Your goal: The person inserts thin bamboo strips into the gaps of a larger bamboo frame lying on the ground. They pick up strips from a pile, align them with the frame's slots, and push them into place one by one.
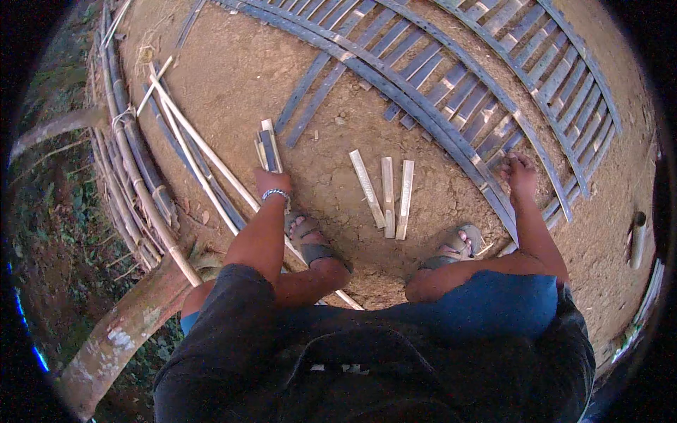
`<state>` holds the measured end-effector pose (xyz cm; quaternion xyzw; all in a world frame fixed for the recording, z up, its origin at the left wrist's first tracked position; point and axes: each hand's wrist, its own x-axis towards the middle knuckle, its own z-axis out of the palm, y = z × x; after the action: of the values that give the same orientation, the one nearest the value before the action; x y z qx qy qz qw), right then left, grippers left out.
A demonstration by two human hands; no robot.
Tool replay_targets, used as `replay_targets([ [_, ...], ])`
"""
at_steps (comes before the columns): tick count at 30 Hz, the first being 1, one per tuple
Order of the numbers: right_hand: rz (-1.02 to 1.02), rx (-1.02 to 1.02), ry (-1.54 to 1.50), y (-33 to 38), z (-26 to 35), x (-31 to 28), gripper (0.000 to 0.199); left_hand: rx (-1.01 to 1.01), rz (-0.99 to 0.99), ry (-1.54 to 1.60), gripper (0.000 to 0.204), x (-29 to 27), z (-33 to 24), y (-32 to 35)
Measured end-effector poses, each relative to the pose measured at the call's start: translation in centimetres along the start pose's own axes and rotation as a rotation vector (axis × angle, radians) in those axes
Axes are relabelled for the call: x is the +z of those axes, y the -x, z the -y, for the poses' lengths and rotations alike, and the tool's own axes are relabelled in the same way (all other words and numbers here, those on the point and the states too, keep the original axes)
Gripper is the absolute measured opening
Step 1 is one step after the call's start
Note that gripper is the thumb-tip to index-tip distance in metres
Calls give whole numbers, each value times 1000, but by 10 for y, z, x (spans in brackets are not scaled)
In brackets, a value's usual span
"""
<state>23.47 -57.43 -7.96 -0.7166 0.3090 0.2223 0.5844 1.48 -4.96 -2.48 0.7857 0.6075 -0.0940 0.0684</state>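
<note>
Crouched over bare earth. Left hand (271, 182) reached down onto a small bundle of short bamboo pieces (269, 149), fingers hidden beneath, so grip impossible to tell; beaded bracelet (276, 193) at the wrist. Right hand (520, 171) curled closed around a slat of the dark woven bamboo panel (451, 92). Lay between both hands, well apart from each: three pale split bamboo strips (386, 194), side by side, just ahead of the sandals (310, 243).

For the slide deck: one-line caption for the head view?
Left hand holds short bamboo pieces; right hand grips bamboo lattice; three cut slats lie on dirt.
</note>
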Motion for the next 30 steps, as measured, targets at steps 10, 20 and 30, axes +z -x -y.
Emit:
replay_targets([
  [10, -33, -336, 133, 12, 20, 9, 30, 156, -70, 101, 55, -11, 18, 2],
  [20, 536, -343, 651, 91, 35, 85, 33, 288, 1213, 727, 64, 22, -57, 97],
  [30, 892, 314, 19, 111, 5, 95, 39, 180, 1521, 925, 57, 18, -105, 197],
])
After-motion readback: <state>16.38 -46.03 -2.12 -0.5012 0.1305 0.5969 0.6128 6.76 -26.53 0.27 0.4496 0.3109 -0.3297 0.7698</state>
